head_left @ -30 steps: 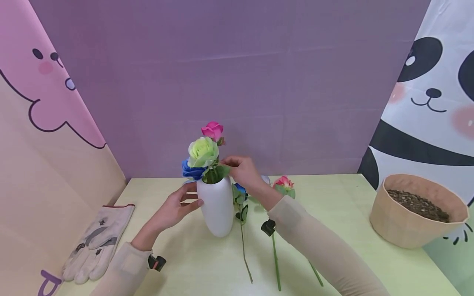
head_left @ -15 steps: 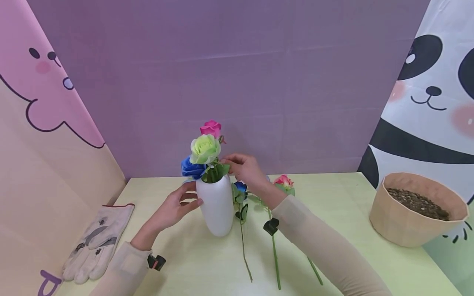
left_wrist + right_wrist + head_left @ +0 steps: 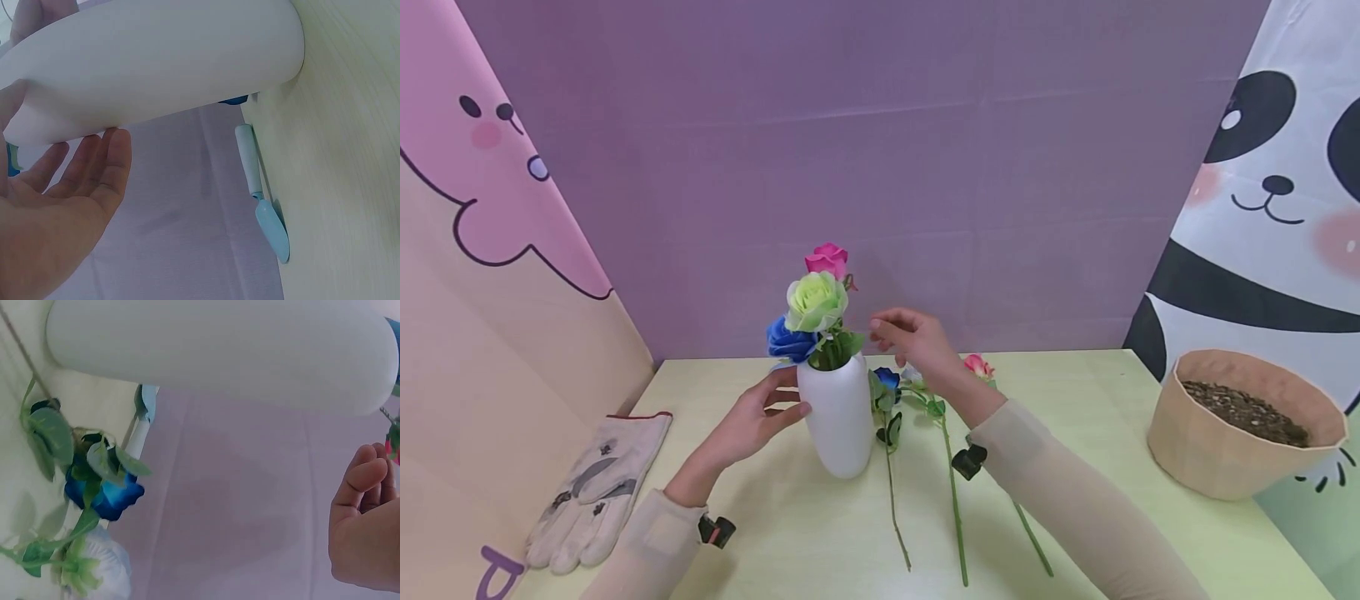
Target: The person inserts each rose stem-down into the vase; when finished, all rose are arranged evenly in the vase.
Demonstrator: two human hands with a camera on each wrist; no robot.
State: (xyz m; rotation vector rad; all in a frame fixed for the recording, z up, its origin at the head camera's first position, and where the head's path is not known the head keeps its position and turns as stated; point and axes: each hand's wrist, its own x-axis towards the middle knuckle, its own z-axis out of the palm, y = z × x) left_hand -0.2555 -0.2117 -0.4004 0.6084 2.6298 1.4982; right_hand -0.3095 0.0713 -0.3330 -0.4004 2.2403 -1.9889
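Vase (image 3: 837, 425), white and upright on the table (image 3: 790, 537), sits just right of the left hand (image 3: 756, 421), which holds it lightly by the upper side, thumb on one side and fingers against the other. The right hand (image 3: 921, 340) hangs to the right of the mouth at about rim height, fingers half curled toward it, with nothing seen in the grasp and a small gap to the nearest leaf (image 3: 852, 342). In the mouth stand a green rose (image 3: 815, 302), a pink rose (image 3: 827, 259) behind it and a blue rose (image 3: 790, 340) leaning left. Farther out, below the right hand and nearer to it than to the left, lie a dark blue flower (image 3: 887, 379), a white flower (image 3: 913, 374) and a red flower (image 3: 979, 365), partly hidden by the forearm; their stems run lengthwise toward the person, heads away, crosswise to the vase's standing axis. Against half a second ago, the right hand has drawn off rightward from the leaf, uncovering more of the white flower, while the vase and left hand look unchanged.
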